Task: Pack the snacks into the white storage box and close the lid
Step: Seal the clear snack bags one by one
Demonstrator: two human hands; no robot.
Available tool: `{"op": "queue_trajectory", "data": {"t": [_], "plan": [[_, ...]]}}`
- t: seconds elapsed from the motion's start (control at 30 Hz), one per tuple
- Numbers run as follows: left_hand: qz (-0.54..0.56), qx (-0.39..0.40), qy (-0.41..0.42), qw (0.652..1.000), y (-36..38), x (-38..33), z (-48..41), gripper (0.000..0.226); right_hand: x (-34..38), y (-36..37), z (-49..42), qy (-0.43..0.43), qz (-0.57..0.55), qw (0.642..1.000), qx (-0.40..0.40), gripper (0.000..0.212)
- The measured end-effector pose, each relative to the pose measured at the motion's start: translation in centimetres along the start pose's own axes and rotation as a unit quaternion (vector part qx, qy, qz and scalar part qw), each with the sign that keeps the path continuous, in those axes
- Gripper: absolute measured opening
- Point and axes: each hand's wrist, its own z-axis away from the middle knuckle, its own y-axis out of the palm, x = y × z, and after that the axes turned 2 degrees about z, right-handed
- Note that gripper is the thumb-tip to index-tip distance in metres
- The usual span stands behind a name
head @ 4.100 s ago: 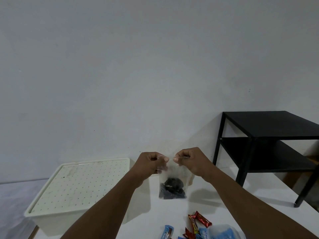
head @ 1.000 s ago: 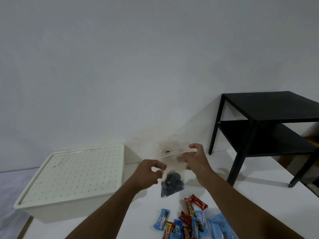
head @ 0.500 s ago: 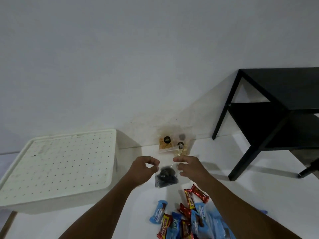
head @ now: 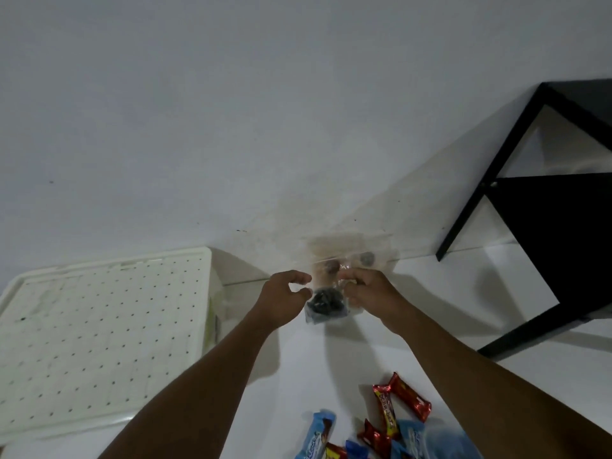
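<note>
The white storage box (head: 99,342) stands at the left with its dotted lid lying on top. A small clear bag of dark snacks (head: 326,304) rests on the white table (head: 430,293) between my hands. My right hand (head: 367,293) pinches the bag's top edge. My left hand (head: 284,296) hovers just left of the bag, thumb and fingers curled apart, with nothing in it. More clear snack bags (head: 351,256) lean against the wall behind. Several red and blue wrapped snacks (head: 381,422) lie at the bottom edge.
A black two-shelf side table (head: 546,210) stands on the tabletop at the right, its leg close to my right forearm. A grey wall runs along the back. The box's right side sits close to my left forearm.
The bag of dark snacks has come down from in the air to the table. My left hand has let go of it. The view has tilted downward.
</note>
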Motion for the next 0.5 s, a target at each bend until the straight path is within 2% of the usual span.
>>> {"op": "queue_trajectory", "data": {"t": [0.23, 0.37, 0.5], "plan": [[0.019, -0.005, -0.013, 1.0, 0.6, 0.1, -2.1, 0.04, 0.3, -0.2, -1.2, -0.006, 0.002, 1.0, -0.016, 0.037], [-0.015, 0.003, -0.008, 1.0, 0.8, -0.1, -1.2, 0.054, 0.4, -0.6, -0.2, -0.008, 0.008, 0.999, -0.04, 0.04], [-0.012, 0.016, -0.011, 1.0, 0.9, -0.8, 1.1, 0.054, 0.8, -1.0, 1.7, 0.0, 0.01, 0.999, -0.052, 0.038]]}}
